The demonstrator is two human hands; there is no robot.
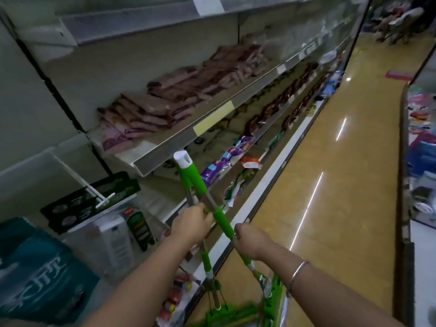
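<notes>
Two green-handled mops stand crossed in front of me in a shop aisle. One mop (203, 185) has a white cap at its top and a steel shaft. My left hand (191, 224) grips a steel shaft just below the green sleeve. My right hand (250, 239) holds the second mop's green grip (224, 223) lower down. The green mop heads (236, 313) rest near the floor at the bottom of the view; a bangle sits on my right wrist.
Shelving (212, 119) runs along the left with flat pinkish packets and wrapped goods below. Teal packs (35, 267) and a boxed item (94, 199) sit at lower left. The tan aisle floor (330, 185) stretches ahead; another display (422, 149) lines the right.
</notes>
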